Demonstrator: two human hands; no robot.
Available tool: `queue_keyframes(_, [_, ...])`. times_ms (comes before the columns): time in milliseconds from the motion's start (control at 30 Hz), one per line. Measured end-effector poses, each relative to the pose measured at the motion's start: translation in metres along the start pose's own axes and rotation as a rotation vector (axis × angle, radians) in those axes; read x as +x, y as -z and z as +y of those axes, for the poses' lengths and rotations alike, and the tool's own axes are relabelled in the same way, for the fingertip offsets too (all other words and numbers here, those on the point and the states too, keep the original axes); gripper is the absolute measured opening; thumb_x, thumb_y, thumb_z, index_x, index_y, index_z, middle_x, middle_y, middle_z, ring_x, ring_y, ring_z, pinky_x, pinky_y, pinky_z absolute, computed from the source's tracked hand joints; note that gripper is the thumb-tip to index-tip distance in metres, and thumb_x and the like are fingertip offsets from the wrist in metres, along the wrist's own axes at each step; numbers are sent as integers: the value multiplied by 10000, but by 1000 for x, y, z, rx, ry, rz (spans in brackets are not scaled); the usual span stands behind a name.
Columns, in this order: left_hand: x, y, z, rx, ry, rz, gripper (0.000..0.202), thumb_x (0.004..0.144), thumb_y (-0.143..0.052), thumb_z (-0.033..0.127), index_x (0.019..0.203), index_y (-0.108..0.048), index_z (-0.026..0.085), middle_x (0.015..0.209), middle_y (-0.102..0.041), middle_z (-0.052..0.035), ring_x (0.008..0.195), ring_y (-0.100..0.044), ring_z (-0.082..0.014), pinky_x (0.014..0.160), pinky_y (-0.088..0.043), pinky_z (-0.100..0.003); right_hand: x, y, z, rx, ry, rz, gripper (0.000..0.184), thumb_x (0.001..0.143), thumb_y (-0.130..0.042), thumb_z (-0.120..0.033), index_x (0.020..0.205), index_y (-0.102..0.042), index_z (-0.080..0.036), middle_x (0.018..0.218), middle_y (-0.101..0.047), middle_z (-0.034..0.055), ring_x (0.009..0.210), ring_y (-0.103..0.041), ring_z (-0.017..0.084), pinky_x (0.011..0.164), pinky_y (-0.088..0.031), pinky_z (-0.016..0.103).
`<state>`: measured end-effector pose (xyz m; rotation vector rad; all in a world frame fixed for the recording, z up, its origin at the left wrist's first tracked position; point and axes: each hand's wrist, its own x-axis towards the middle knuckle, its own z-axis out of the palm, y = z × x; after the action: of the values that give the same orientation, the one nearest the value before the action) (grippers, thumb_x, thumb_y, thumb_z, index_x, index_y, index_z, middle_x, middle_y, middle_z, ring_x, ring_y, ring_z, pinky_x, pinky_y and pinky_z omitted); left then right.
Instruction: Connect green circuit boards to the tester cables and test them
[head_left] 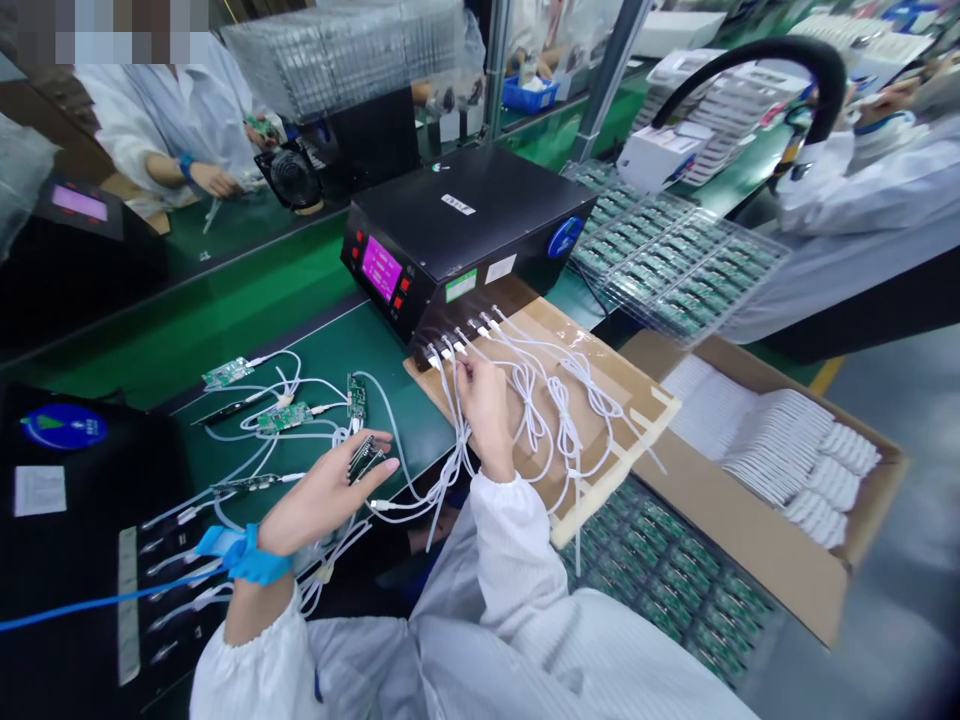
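Observation:
My left hand (330,490), with a blue wrist strap (259,555) on its wrist, is closed around a small circuit board (366,458), thumb and fingers on either side. My right hand (484,410) pinches a white USB cable plug (460,347) at the row of ports along the lower side of a black test box (465,220). Several white cables run out of that row, some bundled, over a brown cardboard sheet (510,400). Beyond my left hand, green circuit boards (283,417) lie on the green table among white cables. The fingertips of my right hand partly hide the plug.
A second black box (52,560) with plugged-in cables stands at left. Trays of circuit boards (675,270) lie at far right and below the cardboard (667,570). An open carton (750,480) holds white parts. Co-workers sit across the bench and at right.

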<state>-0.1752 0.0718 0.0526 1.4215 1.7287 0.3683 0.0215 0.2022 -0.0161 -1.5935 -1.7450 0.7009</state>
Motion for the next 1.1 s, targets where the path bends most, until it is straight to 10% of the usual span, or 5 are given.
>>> queue_keyframes(267, [-13, -3, -1, -176, 60, 120, 656, 879, -625, 725, 1337, -596, 256, 855, -645, -26, 687, -529, -188, 617, -441, -318, -11, 17, -14, -137, -2, -11, 325, 1067, -453, -218, 1013, -766, -149, 867, -749, 141, 822, -693, 264, 767, -461, 346])
queue_keyframes(467, [-24, -1, 3, -679, 63, 321, 558, 888, -713, 593, 1286, -574, 228, 872, -631, -21, 757, -569, -164, 673, -502, -277, -83, 41, -10, -66, 298, -59, 381, 990, -418, -78, 1238, -692, -172, 1185, -721, 120, 1062, -688, 238, 929, -533, 360])
queue_keyframes(633, [-29, 0, 11, -1090, 88, 345, 449, 819, -826, 365, 1188, -628, 201, 917, -648, -33, 761, -607, -149, 670, -550, -270, -138, 17, 20, -272, 530, -468, 563, 929, -440, 12, 1421, -585, -220, 1408, -653, 81, 878, -734, 158, 727, -561, 271])
queue_keyframes(900, [-18, -14, 19, -1263, 128, 355, 330, 855, -787, 281, 1126, -678, 127, 972, -747, -98, 847, -721, -207, 781, -640, -346, -136, -10, 45, -398, 654, -482, 330, 991, -537, -50, 1268, -666, -178, 1331, -660, 136, 764, -719, 146, 635, -515, 254])
queue_keyframes(1100, [-9, -20, 25, -1352, 141, 464, 230, 1013, -607, 248, 1153, -685, 82, 1133, -778, -188, 1050, -771, -270, 977, -642, -447, -140, -10, 44, 220, 457, -452, 223, 1077, -456, -204, 1194, -646, -204, 1238, -690, 122, 818, -735, 141, 694, -594, 257])
